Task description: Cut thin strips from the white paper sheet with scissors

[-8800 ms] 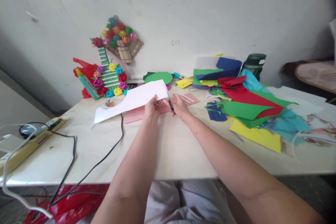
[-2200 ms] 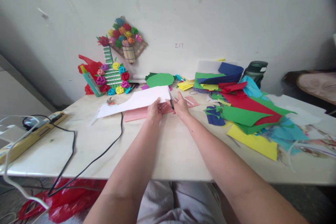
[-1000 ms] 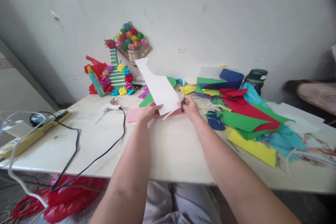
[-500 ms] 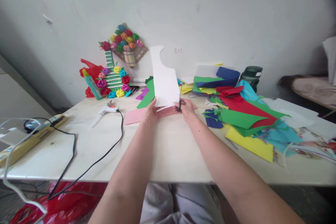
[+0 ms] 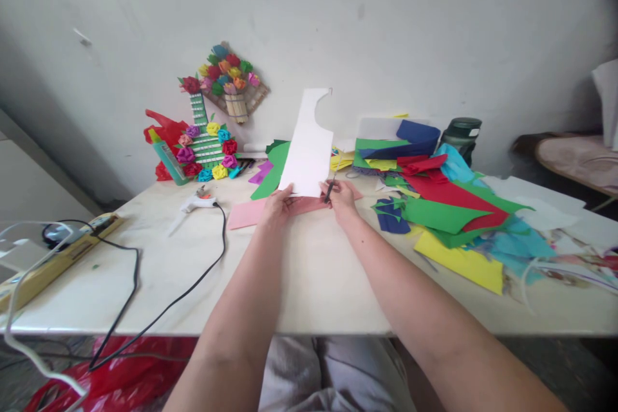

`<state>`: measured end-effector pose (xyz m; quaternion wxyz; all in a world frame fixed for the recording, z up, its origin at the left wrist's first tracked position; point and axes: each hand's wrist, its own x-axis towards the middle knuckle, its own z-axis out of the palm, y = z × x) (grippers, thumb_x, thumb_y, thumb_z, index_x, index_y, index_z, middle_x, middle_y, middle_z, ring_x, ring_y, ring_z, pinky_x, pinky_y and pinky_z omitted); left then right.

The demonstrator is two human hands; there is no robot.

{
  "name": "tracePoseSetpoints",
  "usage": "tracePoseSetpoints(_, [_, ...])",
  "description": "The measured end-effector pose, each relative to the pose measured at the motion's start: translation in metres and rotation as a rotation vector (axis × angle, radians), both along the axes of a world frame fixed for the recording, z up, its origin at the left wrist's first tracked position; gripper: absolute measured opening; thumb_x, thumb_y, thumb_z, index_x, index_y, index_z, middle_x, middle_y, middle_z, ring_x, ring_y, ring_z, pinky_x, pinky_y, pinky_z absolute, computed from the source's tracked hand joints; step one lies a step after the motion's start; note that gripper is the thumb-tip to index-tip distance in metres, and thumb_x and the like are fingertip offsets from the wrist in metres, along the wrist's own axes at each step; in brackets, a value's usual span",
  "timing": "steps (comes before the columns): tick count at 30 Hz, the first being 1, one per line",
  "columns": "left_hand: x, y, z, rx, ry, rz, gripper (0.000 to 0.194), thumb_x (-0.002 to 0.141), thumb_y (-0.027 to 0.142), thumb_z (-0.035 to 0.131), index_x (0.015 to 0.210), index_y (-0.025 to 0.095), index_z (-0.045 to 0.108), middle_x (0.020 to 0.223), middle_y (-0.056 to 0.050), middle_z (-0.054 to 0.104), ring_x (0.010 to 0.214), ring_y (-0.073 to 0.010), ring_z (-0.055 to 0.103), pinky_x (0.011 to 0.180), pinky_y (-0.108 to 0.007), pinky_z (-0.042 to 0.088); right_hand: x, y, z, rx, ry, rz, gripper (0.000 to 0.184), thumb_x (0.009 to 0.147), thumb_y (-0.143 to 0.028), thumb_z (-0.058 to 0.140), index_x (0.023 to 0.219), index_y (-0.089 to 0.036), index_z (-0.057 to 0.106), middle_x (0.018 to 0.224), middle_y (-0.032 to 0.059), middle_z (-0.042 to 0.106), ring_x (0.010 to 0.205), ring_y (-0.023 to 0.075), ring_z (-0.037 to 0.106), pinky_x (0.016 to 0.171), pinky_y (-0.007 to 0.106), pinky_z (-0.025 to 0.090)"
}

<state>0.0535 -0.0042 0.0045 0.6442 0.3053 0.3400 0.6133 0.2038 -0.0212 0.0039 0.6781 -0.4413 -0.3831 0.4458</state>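
A white sheet of paper or card [image 5: 308, 151] with a curved cut-out on its right edge stands up from the table between my hands. My left hand [image 5: 279, 203] pinches its lower left corner, thumb in front. At the lower right corner, my right hand [image 5: 342, 199] holds a small pair of scissors with dark handles [image 5: 329, 191], blades pointing up; its fingertips also touch the sheet. Beneath both hands lies a strip of pink paper [image 5: 246, 214] on the table.
To the left are a white glue gun [image 5: 196, 204] with a black cord, a power strip [image 5: 62, 257] and a glue bottle [image 5: 167, 156]. Paper-flower crafts [image 5: 212, 141] stand against the wall. Coloured sheets [image 5: 444, 212] and a dark green bottle [image 5: 461, 138] are on the right.
The white sheet has tilted so that its top now leans further right. The scissors have turned from nearly upright to slanting, and both hands have shifted only slightly.
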Motion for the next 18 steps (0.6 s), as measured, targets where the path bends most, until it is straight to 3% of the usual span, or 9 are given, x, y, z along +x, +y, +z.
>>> tracePoseSetpoints(3, [-0.003,0.000,0.001,0.004,0.063,-0.015,0.008,0.070,0.012,0.063,0.077,0.009,0.061,0.064,-0.006,0.066,0.049,-0.0140,0.061,0.049,-0.023,0.052,0.001,-0.003,0.002,0.006,-0.003,0.059,0.041,0.052,-0.033,0.073,0.081,-0.016,0.050,0.049,-0.0051,0.054,0.036,0.0083,0.049,0.029,0.017,0.026])
tracePoseSetpoints(8, [0.006,-0.002,0.003,-0.048,-0.118,0.082,0.012,0.076,0.022,0.061,0.083,0.013,0.060,0.066,-0.004,0.066,0.058,-0.0139,0.064,0.058,-0.024,0.054,-0.005,-0.006,0.003,0.057,0.057,0.080,0.039,0.052,-0.031,0.073,0.079,-0.017,0.048,0.049,-0.0063,0.056,0.037,0.0088,0.051,0.031,0.017,0.031])
tracePoseSetpoints(11, [0.013,-0.002,0.003,-0.014,-0.153,0.094,0.015,0.074,0.016,0.063,0.088,0.013,0.060,0.072,-0.006,0.068,0.068,-0.0153,0.066,0.064,-0.024,0.054,-0.007,-0.006,0.001,0.070,0.070,0.100,0.041,0.051,-0.031,0.073,0.079,-0.017,0.047,0.054,-0.0056,0.058,0.038,0.0089,0.053,0.031,0.017,0.031])
tracePoseSetpoints(18, [0.006,0.002,0.003,-0.004,-0.158,0.207,0.007,0.075,0.013,0.060,0.082,0.011,0.059,0.071,-0.005,0.067,0.062,-0.0123,0.064,0.063,-0.022,0.053,-0.007,-0.006,-0.002,0.012,-0.114,0.156,0.037,0.058,-0.038,0.069,0.081,-0.017,0.050,0.051,-0.0041,0.058,0.035,0.0082,0.051,0.028,0.015,0.025])
